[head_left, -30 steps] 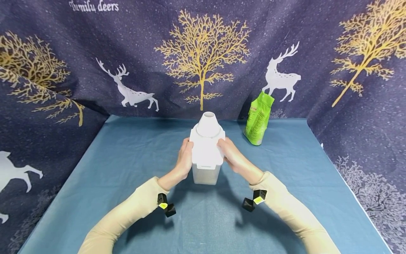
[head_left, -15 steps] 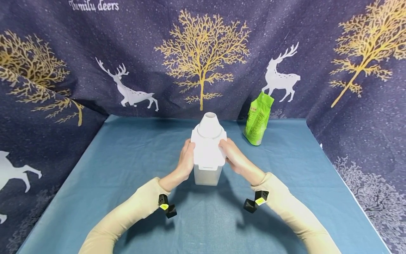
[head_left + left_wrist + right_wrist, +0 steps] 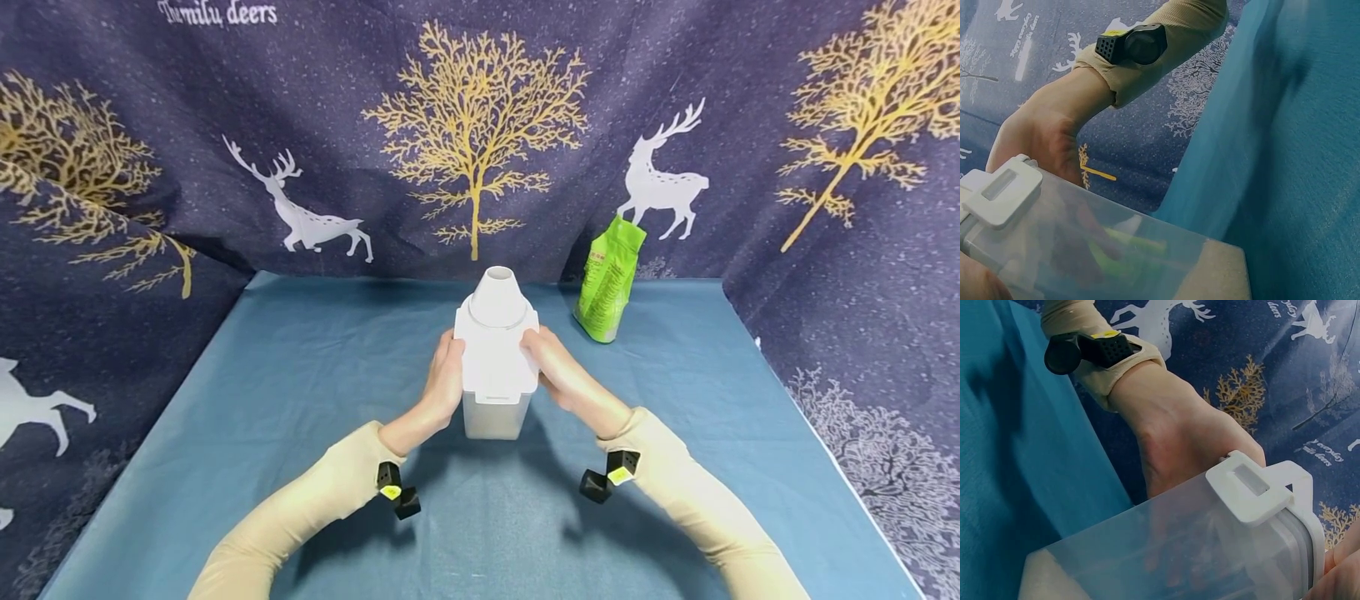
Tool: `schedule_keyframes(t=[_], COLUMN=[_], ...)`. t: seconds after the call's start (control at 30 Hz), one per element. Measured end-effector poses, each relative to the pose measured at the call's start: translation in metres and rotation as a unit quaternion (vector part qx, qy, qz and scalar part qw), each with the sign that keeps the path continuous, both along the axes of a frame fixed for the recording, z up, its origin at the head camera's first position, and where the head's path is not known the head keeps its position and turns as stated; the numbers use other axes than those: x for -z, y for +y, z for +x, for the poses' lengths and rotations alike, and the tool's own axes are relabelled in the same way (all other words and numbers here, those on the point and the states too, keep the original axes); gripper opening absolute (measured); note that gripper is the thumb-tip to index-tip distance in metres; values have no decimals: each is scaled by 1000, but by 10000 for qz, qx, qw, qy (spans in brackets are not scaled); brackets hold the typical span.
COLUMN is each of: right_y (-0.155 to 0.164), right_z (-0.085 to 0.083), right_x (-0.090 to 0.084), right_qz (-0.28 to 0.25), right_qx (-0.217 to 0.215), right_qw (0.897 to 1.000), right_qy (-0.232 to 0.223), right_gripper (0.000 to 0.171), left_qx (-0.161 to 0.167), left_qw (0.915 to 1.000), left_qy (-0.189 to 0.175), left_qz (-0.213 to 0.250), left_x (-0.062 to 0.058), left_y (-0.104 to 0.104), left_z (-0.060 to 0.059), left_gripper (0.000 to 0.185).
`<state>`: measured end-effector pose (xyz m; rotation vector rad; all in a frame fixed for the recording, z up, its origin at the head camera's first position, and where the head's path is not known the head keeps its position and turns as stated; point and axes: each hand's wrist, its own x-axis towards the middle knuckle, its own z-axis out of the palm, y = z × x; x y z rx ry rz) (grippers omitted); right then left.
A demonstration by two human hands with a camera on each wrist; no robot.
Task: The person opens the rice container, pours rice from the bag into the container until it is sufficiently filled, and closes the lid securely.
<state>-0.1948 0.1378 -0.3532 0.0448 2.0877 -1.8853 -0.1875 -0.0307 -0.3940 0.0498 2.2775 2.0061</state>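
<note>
- While both hands clamp it from opposite sides, the clear plastic container (image 3: 495,400) stands upright near the middle of the blue tablecloth (image 3: 262,392), base down on the cloth.
- Left hand (image 3: 444,383): fingers wrapped round the left edge of the white lid (image 3: 495,358), palm flat against the side wall; gripping it.
- Right hand (image 3: 558,375): mirror hold on the right edge, fingers curled over the lid rim; gripping too.
- Two-sided grip looks meant to steady the tall, narrow body, or press the lid down evenly; cannot tell which.
- Lid carries a cone-shaped spout (image 3: 498,292) at its back, mouth open and pointing up.
- Latch tab (image 3: 1249,486) on the near face of the lid, seen from the right wrist view; lies flat against the wall, so lid looks seated.
- Container wall is see-through; the opposite hand shows through it in the wrist views. No contents that I can make out.
- Green pouch (image 3: 611,279) leans on the deer-print backdrop (image 3: 480,125), well apart to the right rear, untouched.
</note>
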Motion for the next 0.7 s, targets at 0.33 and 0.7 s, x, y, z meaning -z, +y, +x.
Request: schedule_keyframes(t=[0.33, 0.7], right_y=[1, 4], right_z=[2, 3], right_x=[0, 0], right_qz=[-11, -97], right_qx=[51, -70], right_qw=[10000, 9999], right_qy=[-22, 68], right_gripper=[14, 12], left_qx=[-6, -4], left_qw=[10000, 10000], left_qy=[-24, 48], left_qz=[-17, -5], left_x=[-3, -1], left_y=[3, 4], left_z=[4, 4], left_gripper=[56, 55])
